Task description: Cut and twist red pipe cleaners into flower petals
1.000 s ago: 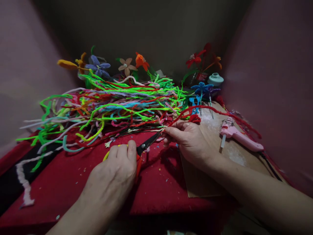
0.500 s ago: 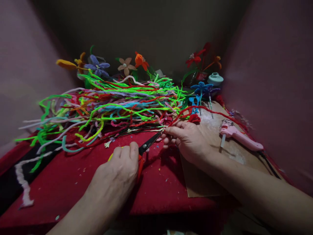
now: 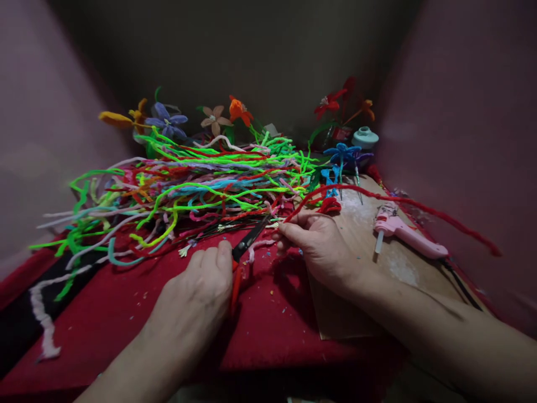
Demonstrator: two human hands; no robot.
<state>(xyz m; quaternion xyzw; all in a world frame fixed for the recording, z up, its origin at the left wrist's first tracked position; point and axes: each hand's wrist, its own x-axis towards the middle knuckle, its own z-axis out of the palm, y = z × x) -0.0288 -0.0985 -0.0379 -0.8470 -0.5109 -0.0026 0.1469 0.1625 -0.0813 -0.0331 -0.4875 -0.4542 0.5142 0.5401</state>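
My left hand (image 3: 201, 288) is closed round the handles of a pair of scissors (image 3: 250, 239), whose dark blades point up and right toward the pile. In a pinch, my right hand (image 3: 312, 238) holds one end of a red pipe cleaner (image 3: 403, 198); the rest arcs over the hand and off to the right. The scissor tips lie just left of my right fingertips, apart from the red strand. A short pale pink piece (image 3: 262, 243) rests between the two hands. Behind them spreads a large heap of coloured pipe cleaners (image 3: 201, 184).
On the right, a pink glue gun (image 3: 409, 235) lies on a cardboard sheet (image 3: 339, 313). Fuzzy flowers, among them a purple one (image 3: 166, 120) and a blue one (image 3: 343, 152), stand behind and beside the heap. A red cloth (image 3: 268, 324) covers the table.
The scissor blades have drawn away from my right fingertips, slightly left. More of the red pipe cleaner's length now shows, stretching to the right. A pink piece shows between the hands.
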